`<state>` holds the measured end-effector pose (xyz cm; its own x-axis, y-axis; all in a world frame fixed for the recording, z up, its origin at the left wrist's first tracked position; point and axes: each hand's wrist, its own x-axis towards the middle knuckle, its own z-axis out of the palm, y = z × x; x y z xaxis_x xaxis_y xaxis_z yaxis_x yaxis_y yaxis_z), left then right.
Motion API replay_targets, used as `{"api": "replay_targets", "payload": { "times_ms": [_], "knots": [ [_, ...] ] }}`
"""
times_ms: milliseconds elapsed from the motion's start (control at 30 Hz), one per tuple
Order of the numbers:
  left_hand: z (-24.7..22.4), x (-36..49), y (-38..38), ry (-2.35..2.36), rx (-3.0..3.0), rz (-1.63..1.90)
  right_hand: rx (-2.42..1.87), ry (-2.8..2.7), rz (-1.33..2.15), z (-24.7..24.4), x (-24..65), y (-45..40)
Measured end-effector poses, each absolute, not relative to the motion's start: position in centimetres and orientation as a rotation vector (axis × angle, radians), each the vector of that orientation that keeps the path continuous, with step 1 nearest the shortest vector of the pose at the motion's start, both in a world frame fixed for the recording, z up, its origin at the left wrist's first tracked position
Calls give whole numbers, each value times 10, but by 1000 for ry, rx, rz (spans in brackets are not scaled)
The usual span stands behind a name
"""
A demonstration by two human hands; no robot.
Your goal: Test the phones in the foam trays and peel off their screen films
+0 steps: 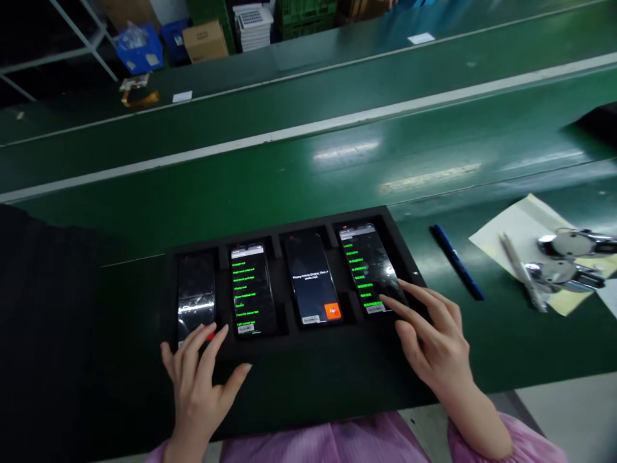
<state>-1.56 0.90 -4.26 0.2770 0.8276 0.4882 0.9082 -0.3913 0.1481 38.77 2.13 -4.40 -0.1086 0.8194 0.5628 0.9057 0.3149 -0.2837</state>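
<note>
Several smartphones lie face up in a black foam tray (299, 344). My left hand (197, 376) has its fingers spread over the lower end of the leftmost phone (196, 289), whose screen is dark with a red patch under the fingers. Beside it, a phone with a green text list (251, 289) is untouched. The third phone (311, 273) shows white text and an orange-red button. My right hand (441, 341), fingers extended and holding nothing, has its index finger at the lower screen of the rightmost phone (369, 267), which also lists green lines.
Right of the tray lie a blue pen (457, 260), a whitish pen (523, 273), papers (501, 218) and shiny metal objects (573, 243). Beyond the green bench (241, 193) stand a cardboard box (205, 42), a blue bin (139, 51) and a white stack (254, 29). Something black fills the left side.
</note>
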Motion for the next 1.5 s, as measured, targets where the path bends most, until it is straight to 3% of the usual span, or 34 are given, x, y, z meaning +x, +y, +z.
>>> {"api": "replay_targets", "payload": {
  "times_ms": [433, 933, 1400, 1500],
  "knots": [
    [-40, -11, 8, -1763, -2344, -632, -1507, -1805, -383, -48, 396, 17],
    [-37, -2, 13, -1915, -2356, -383, -1388, -1694, -304, -56, 382, 37],
    [-29, 15, 31, -1837, -2409, -406, -1436, -1658, -291, -58, 381, 32],
    [-25, 1, 27, -1862, -2325, -620, -1487, -1660, -270, -47, 389, 29]
  ]
}}
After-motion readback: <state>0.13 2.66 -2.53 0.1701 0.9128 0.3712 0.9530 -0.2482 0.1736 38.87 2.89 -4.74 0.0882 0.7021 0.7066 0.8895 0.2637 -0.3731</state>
